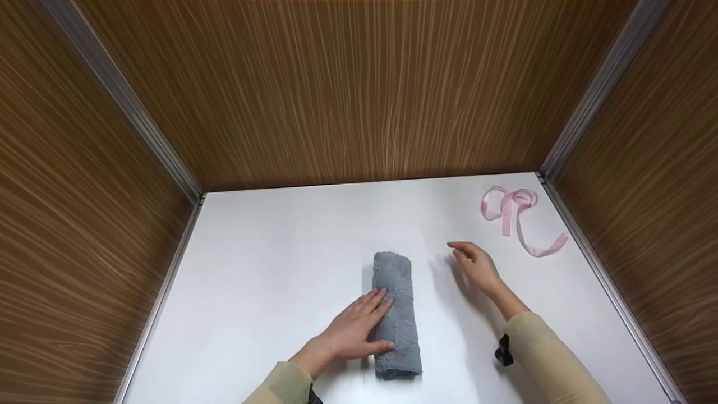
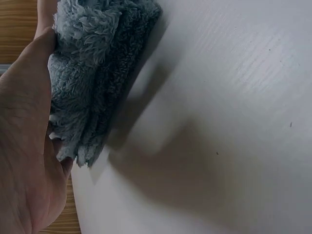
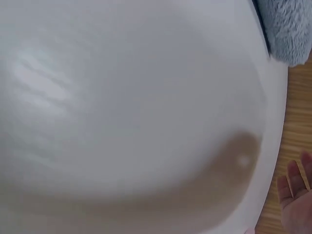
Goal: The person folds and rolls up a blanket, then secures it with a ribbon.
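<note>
A fluffy grey-blue towel [image 1: 399,314], rolled or folded into a long strip, lies lengthwise on the white table. My left hand [image 1: 354,331] rests on its left side, fingers and thumb spread straight over it. In the left wrist view the palm [image 2: 24,126] is against the plush towel [image 2: 83,73], whose layered end shows. Holding nothing, my right hand [image 1: 477,268] hovers right of the towel with its fingers loosely bent. The right wrist view catches some of its fingers [image 3: 296,183], and the towel's end [image 3: 287,34] at the upper corner.
A pink ribbon [image 1: 507,210] lies in loose loops at the table's back right, beyond my right hand. Wood-grain panels [image 1: 370,95] wall the white table [image 1: 269,252] at the back and both sides, with metal rails [image 1: 606,297] along the edges.
</note>
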The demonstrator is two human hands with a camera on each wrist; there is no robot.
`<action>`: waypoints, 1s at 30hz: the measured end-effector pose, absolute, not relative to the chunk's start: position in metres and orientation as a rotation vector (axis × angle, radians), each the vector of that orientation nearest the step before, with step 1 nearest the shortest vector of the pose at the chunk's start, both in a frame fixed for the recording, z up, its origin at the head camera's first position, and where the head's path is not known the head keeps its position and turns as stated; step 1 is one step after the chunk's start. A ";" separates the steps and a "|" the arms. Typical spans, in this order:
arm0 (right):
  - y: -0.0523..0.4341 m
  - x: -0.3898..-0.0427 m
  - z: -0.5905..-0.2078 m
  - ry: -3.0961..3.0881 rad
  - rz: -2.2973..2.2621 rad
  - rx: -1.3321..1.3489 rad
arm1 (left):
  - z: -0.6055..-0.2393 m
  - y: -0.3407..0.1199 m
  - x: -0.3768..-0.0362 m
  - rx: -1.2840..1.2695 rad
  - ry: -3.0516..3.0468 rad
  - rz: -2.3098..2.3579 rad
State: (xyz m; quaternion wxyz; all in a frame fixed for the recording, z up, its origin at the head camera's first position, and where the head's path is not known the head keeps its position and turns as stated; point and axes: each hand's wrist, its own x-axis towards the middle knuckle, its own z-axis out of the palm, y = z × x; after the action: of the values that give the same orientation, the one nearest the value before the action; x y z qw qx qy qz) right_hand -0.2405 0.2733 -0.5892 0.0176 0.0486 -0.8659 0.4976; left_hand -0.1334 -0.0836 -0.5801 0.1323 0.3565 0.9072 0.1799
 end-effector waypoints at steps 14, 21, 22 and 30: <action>0.305 -0.237 -0.592 -2.703 1.570 -0.072 | -0.579 -0.079 -0.134 1.124 2.676 0.512; 0.315 -0.238 -0.592 -2.694 1.523 -0.101 | -0.577 -0.080 -0.134 1.151 2.687 0.513; 0.316 -0.238 -0.591 -2.694 1.512 -0.106 | -0.577 -0.080 -0.134 1.157 2.688 0.512; 0.332 -0.243 -0.588 -2.707 1.329 -0.140 | -0.575 -0.080 -0.134 1.179 2.684 0.508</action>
State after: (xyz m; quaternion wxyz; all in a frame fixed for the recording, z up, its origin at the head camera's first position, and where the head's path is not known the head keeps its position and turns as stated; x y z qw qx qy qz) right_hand -0.2435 0.3316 -0.5880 0.0615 -0.0462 -0.8950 0.4393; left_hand -0.1342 -0.0803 -0.5754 0.0832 0.3948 0.8991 0.1700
